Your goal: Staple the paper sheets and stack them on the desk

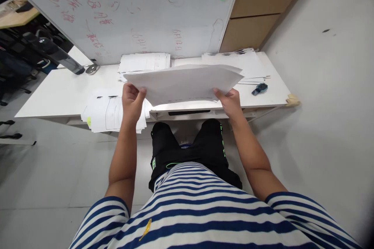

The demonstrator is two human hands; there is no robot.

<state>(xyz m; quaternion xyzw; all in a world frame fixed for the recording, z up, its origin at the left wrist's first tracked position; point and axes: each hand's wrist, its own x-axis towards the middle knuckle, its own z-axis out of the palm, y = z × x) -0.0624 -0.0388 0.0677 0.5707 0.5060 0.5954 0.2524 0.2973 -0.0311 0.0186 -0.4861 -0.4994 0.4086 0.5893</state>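
Observation:
Between my two hands a few sheets of paper (184, 83) are held up above the desk, wide side across. My left hand (133, 99) pinches their left end, thumb on the near face. At the right end my right hand (229, 101) grips them the same way. Behind the held sheets lie a paper stack (144, 61) on the left and a spread pile of papers (248, 64) on the right. Below my left hand, another pile of printed papers (112, 114) hangs over the desk's front edge.
The white desk (58, 89) stands against a whiteboard (140, 15) with red writing. On it are a bottle (62, 56), a round metal object (92, 69) and a dark blue wristwatch-like item (259, 89). Cardboard boxes (254, 31) and a wall (327, 85) are at the right.

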